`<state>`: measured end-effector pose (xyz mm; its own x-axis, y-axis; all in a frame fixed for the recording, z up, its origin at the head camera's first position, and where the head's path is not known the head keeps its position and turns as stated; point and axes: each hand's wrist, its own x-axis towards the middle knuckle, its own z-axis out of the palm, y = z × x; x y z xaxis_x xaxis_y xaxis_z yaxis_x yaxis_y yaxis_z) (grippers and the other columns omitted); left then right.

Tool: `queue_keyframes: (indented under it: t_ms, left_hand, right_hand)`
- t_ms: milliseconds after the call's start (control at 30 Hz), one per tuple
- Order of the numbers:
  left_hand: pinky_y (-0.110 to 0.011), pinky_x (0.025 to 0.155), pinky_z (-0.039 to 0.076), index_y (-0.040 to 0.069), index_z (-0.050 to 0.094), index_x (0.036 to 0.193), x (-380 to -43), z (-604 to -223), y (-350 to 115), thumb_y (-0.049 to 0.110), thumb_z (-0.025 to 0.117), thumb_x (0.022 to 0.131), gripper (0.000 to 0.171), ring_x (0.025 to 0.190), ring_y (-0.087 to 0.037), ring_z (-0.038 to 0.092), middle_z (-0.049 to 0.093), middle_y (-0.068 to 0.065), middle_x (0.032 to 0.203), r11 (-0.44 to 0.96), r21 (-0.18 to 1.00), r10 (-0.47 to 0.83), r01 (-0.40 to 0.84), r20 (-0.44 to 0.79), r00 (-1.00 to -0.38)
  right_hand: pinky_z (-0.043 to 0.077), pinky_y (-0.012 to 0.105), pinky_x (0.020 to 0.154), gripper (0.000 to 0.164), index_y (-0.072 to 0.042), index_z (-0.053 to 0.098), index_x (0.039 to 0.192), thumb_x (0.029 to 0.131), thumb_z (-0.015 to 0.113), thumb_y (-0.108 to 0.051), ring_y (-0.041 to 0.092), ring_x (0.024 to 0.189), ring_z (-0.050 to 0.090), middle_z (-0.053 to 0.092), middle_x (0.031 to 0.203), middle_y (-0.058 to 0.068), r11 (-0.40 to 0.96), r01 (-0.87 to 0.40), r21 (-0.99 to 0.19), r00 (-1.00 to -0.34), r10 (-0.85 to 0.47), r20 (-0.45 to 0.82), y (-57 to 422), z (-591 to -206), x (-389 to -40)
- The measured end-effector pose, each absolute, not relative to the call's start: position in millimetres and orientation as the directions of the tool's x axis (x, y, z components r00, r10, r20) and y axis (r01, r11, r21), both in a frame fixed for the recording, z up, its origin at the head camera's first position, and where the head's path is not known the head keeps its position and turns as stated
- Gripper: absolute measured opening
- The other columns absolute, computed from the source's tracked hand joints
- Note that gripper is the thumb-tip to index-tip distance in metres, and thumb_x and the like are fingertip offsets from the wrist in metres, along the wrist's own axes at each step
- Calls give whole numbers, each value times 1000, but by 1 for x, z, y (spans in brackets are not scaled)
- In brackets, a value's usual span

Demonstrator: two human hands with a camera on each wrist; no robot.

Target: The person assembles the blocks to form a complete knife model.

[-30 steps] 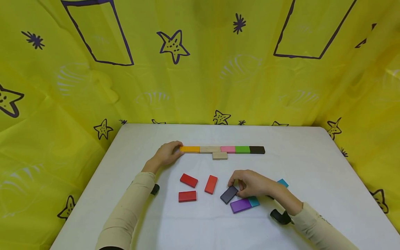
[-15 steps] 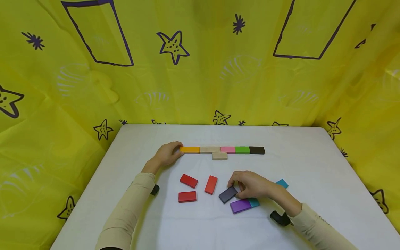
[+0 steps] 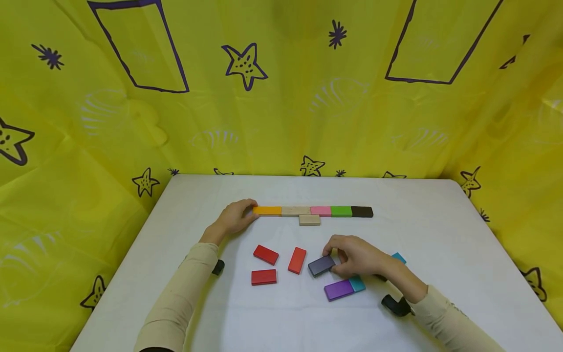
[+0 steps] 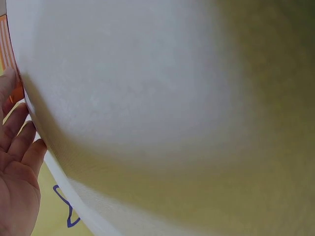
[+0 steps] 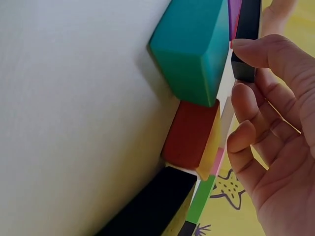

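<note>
In the head view, my left hand (image 3: 234,216) pinches the left end of the orange block (image 3: 269,211), thumb on the near side and a finger on the far side. Its other fingers extend loosely in the left wrist view. My right hand (image 3: 358,255) pinches a dark grey block (image 3: 321,265) between thumb and fingers, close over the table. From the orange block a row runs right: a natural wood block (image 3: 295,211), a pink block (image 3: 321,211), a green block (image 3: 341,211) and a black block (image 3: 362,211). A smaller wood block (image 3: 310,220) lies against its near side.
Red blocks (image 3: 266,254) lie left of my right hand. Nearer me, a purple block (image 3: 338,290) meets a teal block (image 3: 357,283). A blue block (image 3: 399,257) is partly hidden by my right forearm. Beneath the wrist sits a reddish-brown block (image 5: 189,135). Yellow patterned cloth surrounds the table.
My right hand has shifted slightly away from me, and the dark grey block in it has moved and turned flatter, away from the purple block. The left hand has stayed in place.
</note>
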<state>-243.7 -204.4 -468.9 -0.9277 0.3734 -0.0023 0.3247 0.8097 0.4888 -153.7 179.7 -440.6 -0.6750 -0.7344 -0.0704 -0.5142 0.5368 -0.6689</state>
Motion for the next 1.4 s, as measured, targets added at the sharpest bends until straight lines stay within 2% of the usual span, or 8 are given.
queue_keyframes:
  t_ms: [167,367,467,800,1400]
  left_hand:
    - [-48,113,43,6,61,130,-244,-469,-204,25,64,102,34,123,-31,58,65,-12,132,808,491,373,326,1,-928]
    - [-48,113,43,7,61,130,-244,-469,-204,26,64,102,35,123,-31,58,65,-12,133,811,489,370,322,-2,-929]
    - [-48,113,43,6,61,131,-244,-469,-204,26,64,102,35,124,-31,58,64,-12,133,811,488,372,323,-3,-928]
    - [-49,113,43,6,61,131,-243,-469,-205,26,64,102,35,122,-31,58,65,-12,132,804,495,377,328,1,-926]
    - [-50,112,44,5,62,129,-241,-466,-204,24,65,101,33,121,-32,59,65,-13,131,802,491,384,340,11,-923]
  right_hand:
    - [45,21,58,29,-15,68,111,85,81,-11,2,62,50,55,77,-6,547,-523,-654,-706,-708,-28,182,-444,-160]
    - [46,21,59,32,-11,69,111,83,84,-9,2,66,52,62,90,-4,551,-534,-641,-742,-669,43,189,-447,-169]
    - [46,22,59,32,-10,69,110,82,84,-8,4,66,52,62,89,0,571,-523,-633,-766,-641,54,192,-447,-173]
    - [46,25,56,31,-5,71,110,81,84,-9,13,71,53,65,96,4,688,-379,-618,-883,-469,18,196,-442,-185]
    - [43,29,56,33,-1,71,113,83,81,-10,16,68,51,70,103,9,749,-340,-569,-917,-398,24,197,-444,-201]
